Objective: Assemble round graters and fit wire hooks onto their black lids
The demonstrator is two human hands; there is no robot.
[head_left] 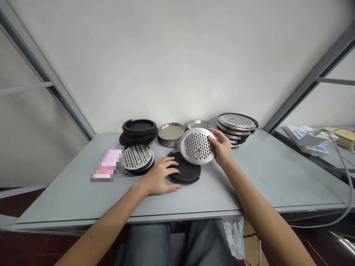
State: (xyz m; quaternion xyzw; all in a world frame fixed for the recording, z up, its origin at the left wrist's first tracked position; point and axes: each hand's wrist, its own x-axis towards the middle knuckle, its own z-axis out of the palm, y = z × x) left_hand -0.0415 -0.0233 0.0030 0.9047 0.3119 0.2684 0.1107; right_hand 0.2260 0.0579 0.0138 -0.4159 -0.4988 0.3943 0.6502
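My right hand (222, 148) pinches the right edge of a round metal grater plate (197, 146) with slotted holes, tilted above the table. Under and in front of it lies a round black base (186, 170) with a raised rim. My left hand (163, 175) has its fingers spread, the tips touching the left side of that base. Left of this hand sits a small stack topped by a shiny grater plate (138, 157) with coarse raised teeth.
Along the wall stand black bases (139, 129), flat metal discs (171, 132), another grater plate (200, 124) and a tall stack of assembled graters (237, 122). A blurred pink item (108, 162) lies left on the grey table (277, 177). Metal posts flank both sides; a cable (346, 177) hangs right.
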